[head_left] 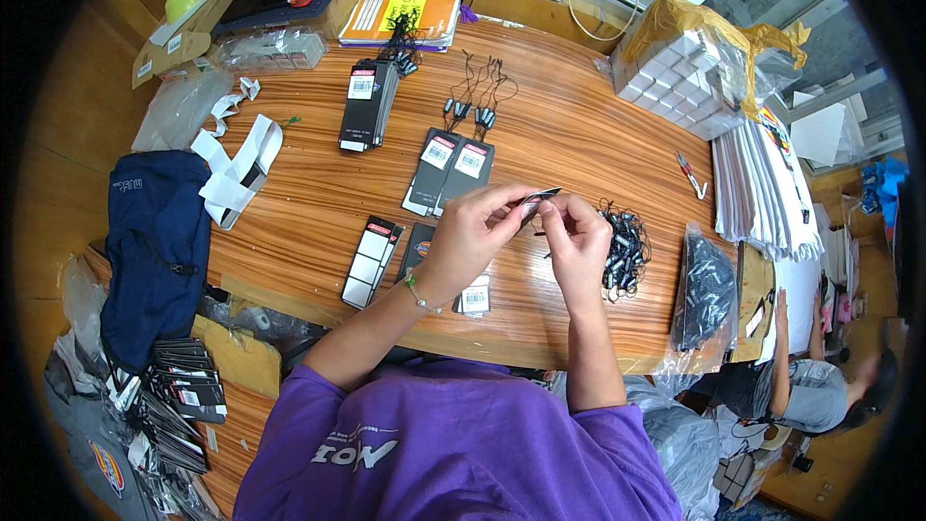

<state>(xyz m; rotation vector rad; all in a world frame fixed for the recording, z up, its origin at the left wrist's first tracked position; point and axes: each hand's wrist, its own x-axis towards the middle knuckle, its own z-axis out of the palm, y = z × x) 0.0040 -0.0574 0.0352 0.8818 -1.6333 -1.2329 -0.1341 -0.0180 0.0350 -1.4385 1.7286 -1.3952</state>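
Note:
Over the middle of the table, my left hand (pixel 471 233) pinches a small dark hang tag (pixel 538 199), seen nearly edge-on. Pressed to the tag's near edge are the closed fingertips of my right hand (pixel 579 243); whether they also hold a thin cord is too small to tell. Beyond my left hand lie two stacks of dark hang tags (pixel 436 166) with white labels and corded ends. A sheet of white stickers (pixel 367 265) lies left of my left wrist, beside another dark tag (pixel 415 251). Black string loops (pixel 627 251) form a pile right of my right hand.
A taller tag stack (pixel 368 101) stands at the back left. White boxes (pixel 680 77) in plastic fill the back right, near snips (pixel 691 176) and a paper stack (pixel 762 183). A plastic bag of black cords (pixel 704 289) lies at the right edge. Another person (pixel 820 391) is at right.

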